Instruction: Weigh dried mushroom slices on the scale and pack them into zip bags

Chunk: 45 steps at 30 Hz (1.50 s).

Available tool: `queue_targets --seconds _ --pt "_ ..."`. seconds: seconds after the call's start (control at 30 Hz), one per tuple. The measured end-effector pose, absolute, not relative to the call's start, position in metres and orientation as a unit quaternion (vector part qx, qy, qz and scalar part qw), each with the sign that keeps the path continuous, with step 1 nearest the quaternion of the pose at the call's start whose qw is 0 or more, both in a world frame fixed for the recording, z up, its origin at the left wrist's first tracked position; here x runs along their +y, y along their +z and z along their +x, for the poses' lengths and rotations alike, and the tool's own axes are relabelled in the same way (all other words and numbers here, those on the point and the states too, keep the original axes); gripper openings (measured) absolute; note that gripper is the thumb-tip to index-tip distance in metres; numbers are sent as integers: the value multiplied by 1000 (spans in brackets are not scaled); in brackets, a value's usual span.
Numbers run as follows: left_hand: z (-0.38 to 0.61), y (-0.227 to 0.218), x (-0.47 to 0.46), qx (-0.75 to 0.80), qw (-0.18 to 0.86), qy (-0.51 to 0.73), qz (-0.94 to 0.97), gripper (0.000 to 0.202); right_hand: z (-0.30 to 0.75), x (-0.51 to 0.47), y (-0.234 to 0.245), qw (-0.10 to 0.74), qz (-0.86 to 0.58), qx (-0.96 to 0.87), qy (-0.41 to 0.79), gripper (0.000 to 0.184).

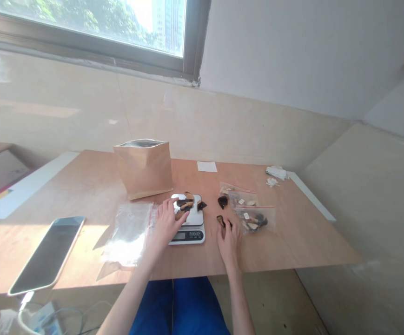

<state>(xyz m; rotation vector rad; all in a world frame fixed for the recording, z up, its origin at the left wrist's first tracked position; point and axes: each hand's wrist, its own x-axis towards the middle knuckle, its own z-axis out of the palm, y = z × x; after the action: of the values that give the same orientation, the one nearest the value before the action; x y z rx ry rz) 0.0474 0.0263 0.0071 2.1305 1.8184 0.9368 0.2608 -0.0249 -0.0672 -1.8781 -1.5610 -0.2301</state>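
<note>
Blue trousers (179, 307) are nearest, and both forearms reach forward from them over the wooden counter (285, 242). Left hand (167, 222) bends down with fingers (177, 209) spread apart, touching dark dried pieces (185, 204) on the digital kitchen scale (188, 236). Right hand (228, 241) rests lower, and its fingers (230, 228) seem closed together on one dark piece (220, 220). Clear zip bags (254, 218) holding more pieces lie just beside this hand. Kraft paper pouch (144, 171) stands behind the scale.
</note>
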Motion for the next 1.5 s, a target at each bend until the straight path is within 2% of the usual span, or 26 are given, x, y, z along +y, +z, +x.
queue_targets --seconds 0.13,0.3,0.47,0.63,0.8,0.93,1.1,1.27,1.5 --pt "55 15 42 621 80 268 732 29 261 -25 -67 331 -723 -599 -96 35" --pt "60 14 54 610 56 235 755 32 261 -25 -67 330 -724 -598 -99 35" --pt "61 11 60 578 70 200 788 22 260 -26 -65 332 -723 -598 -96 35" --pt "64 11 61 573 80 209 788 19 259 -23 -61 346 -730 -581 -101 33" --pt "69 13 59 591 74 223 772 22 249 -20 -46 397 -715 -567 -102 26" --pt "66 22 53 605 84 308 730 21 224 -17 -29 436 -681 -582 -87 20" --pt "57 32 49 583 169 440 662 18 187 -5 -18 426 -659 -618 -45 16" --pt "55 24 53 565 303 439 630 18 176 2 -18 422 -659 -622 -22 16" --pt "54 24 52 563 351 465 587 27 178 -8 -19 382 -656 -650 44 23"
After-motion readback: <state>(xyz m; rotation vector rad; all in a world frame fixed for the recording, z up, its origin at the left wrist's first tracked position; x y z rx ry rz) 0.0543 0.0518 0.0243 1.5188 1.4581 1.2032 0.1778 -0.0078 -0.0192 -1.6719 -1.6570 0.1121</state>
